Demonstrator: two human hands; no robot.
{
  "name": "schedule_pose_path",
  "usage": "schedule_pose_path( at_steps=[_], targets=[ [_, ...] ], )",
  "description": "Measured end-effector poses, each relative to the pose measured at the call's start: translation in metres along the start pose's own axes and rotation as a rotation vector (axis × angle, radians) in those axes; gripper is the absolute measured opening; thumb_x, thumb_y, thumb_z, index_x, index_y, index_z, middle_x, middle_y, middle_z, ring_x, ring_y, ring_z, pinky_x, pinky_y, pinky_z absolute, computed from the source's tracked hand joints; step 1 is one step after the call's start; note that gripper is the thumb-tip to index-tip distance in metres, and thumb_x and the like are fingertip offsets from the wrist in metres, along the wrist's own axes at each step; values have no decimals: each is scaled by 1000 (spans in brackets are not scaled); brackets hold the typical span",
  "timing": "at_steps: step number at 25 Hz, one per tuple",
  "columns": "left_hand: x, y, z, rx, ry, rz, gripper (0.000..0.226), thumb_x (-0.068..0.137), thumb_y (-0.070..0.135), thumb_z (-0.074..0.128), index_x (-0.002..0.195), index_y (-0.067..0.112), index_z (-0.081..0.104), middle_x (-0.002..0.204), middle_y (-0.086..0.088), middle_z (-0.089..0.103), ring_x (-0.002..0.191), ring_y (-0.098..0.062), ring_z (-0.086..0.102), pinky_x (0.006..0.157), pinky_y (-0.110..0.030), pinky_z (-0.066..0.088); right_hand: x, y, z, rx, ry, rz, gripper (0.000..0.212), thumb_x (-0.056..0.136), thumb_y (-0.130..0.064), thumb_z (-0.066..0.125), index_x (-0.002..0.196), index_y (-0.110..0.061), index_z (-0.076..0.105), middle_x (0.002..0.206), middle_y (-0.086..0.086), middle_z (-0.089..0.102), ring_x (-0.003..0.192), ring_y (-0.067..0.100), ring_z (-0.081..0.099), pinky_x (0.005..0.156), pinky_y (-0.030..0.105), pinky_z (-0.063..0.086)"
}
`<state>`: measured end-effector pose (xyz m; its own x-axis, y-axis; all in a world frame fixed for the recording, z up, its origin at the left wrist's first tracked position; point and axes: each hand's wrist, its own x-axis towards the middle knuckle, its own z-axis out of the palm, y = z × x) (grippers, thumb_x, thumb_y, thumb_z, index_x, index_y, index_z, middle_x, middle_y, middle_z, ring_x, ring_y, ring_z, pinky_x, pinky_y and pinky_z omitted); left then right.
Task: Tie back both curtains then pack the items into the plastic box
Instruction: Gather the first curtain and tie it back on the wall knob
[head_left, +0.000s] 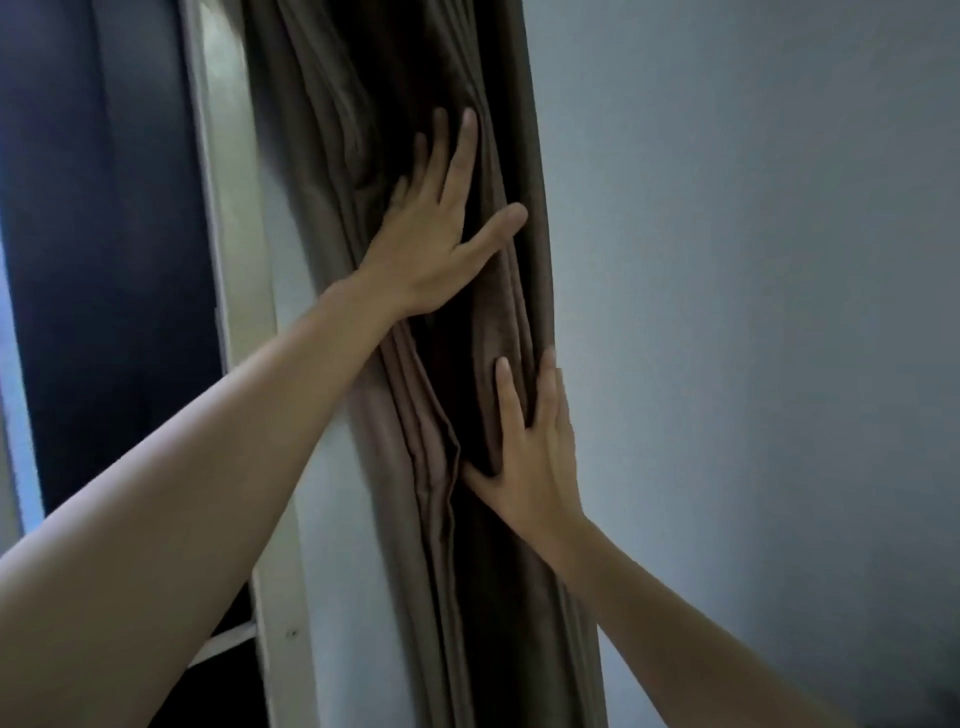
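Two bare hands are lying flat against one gathered curtain of brownish-taupe, slightly glossy fabric (415, 467), which is hanging in deep vertical folds down the middle of the frame, between a pale window frame (234, 260) on its left and a plain grey-white wall (753, 312) on its right. The left hand (441, 228) is reaching in from the lower left and pressing the upper centre of the bundle, fingers (465, 150) straight and spread, thumb stretched out toward the curtain's right edge. The right hand (535, 447) is coming in from the lower right and resting lower down, fingers straight and pointing up along the right edge, thumb splayed left into a dark fold. Neither hand is gripping anything; both are relaxed and flat on the cloth.

Judging from this, the step in hand is compressing the pleats into a tight column before binding. To do it well, the hands should be sweeping the loose folds toward the wall side, keeping the bundle even from top to bottom, then one hand should be circling it while the other fetches a tie.

Counted: one curtain in view, two hands, one window frame, one wall. No tie-back, no second curtain and no plastic box are showing anywhere in the frame.
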<state>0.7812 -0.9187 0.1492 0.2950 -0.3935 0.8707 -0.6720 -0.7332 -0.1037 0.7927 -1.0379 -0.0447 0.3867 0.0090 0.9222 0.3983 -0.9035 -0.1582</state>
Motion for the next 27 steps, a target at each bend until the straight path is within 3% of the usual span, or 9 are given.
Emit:
schedule_pose_path(
  at_steps=[3, 6, 8, 11, 15, 18, 21, 25, 27],
  targets=[
    [-40, 15, -17, -98, 67, -41, 79, 93, 56, 26, 147, 16, -17, 158, -4, -17, 146, -18, -11, 118, -48, -1, -23, -3, -16, 237, -36, 12, 116, 72, -51, 74, 143, -43, -17, 157, 8, -9, 126, 36, 46, 81, 36, 54],
    [-99, 39, -29, -70, 165, -141, 81, 92, 53, 30, 148, 14, -14, 157, -5, -18, 145, -18, -15, 115, -43, -6, -60, -17, -37, 469, -223, 103, 118, 72, -52, 72, 125, -60, -33, 151, -7, 23, 124, 21, 50, 98, 27, 41],
    [-136, 55, -30, -68, 196, -223, 86, 89, 57, 33, 148, 15, -14, 157, -6, -20, 144, -15, -19, 115, -42, -8, -79, -28, -49, 553, -284, 146, 119, 73, -49, 72, 117, -63, -37, 130, -21, 34, 116, 14, 54, 97, 23, 40],
    [-180, 78, -30, -125, 204, -384, 92, 84, 65, 33, 147, 20, -16, 157, -1, -21, 142, -9, -22, 118, -43, -7, -101, -47, -57, 708, -330, 119, 115, 70, -44, 76, 134, -58, -18, 119, -36, 32, 108, 0, 50, 98, 23, 44],
    [-217, 89, -37, -192, 221, -601, 94, 81, 63, 38, 148, 22, -12, 158, 5, -13, 145, -12, -15, 120, -45, -1, -116, -59, -60, 969, -525, -49, 99, 63, -40, 83, 143, -32, 25, 132, -24, 45, 121, 1, 47, 102, 30, 44],
    [-247, 88, -50, -219, 222, -737, 91, 78, 65, 45, 149, 28, 3, 158, 4, 13, 146, -19, 11, 118, -48, 18, -123, -62, -60, 1094, -628, -181, 107, 61, -47, 81, 146, -28, 18, 147, -19, 32, 136, 7, 33, 112, 38, 32],
    [-273, 97, -66, -248, 229, -827, 86, 75, 65, 49, 147, 31, 15, 152, 5, 30, 140, -14, 29, 114, -44, 29, -129, -70, -59, 1204, -690, -191, 96, 69, -62, 68, 146, -28, 21, 146, -14, 37, 134, 8, 38, 111, 40, 35],
    [-291, 109, -95, -248, 337, -850, 79, 73, 61, 52, 139, 20, 34, 129, 10, 55, 119, -1, 52, 104, -27, 40, -136, -85, -61, 1063, -579, -72, 87, 77, -80, 28, 142, -22, 36, 149, 1, 29, 138, 11, 21, 113, 36, 22],
    [-301, 109, -111, -240, 356, -875, 76, 74, 61, 53, 137, 22, 37, 123, 10, 59, 115, -3, 55, 105, -31, 41, -137, -96, -68, 1128, -588, 2, 78, 80, -73, 29, 136, -20, 40, 149, -1, 28, 140, 9, 19, 112, 31, 21]
  ],
)
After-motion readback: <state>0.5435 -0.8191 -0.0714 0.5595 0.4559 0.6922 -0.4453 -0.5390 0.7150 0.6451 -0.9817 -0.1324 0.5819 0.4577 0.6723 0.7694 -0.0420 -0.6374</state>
